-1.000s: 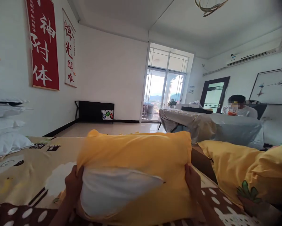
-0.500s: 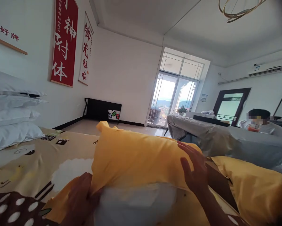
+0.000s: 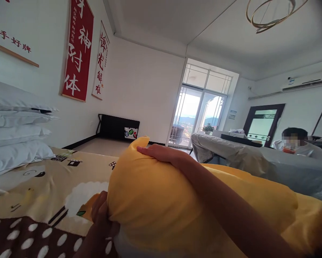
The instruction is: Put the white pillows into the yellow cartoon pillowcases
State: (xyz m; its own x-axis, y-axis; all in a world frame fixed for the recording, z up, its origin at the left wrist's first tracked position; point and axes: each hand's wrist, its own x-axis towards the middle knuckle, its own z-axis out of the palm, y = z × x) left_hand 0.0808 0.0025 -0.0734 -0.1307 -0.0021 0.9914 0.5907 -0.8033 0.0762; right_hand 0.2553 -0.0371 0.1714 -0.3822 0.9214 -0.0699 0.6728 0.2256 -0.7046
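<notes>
A yellow pillowcase is drawn partway over a white pillow, whose end shows below the case's rim. My left hand is closed on the left edge of the pillowcase, close to its opening. Across the top lies my right hand, its fingers stretched out along the cloth toward the upper left corner; the thumb is hidden. Beneath them is a patterned bedspread with a beige and dotted brown print.
White pillows are stacked at the left. More yellow cloth lies at the right. Beyond, a plastic-covered table stands before a seated person. A black folded frame leans by the back wall.
My right hand has slid leftward from the right part of the pillowcase to its upper left corner. The pillow has turned and bulges up. My left hand still grips the left edge.
</notes>
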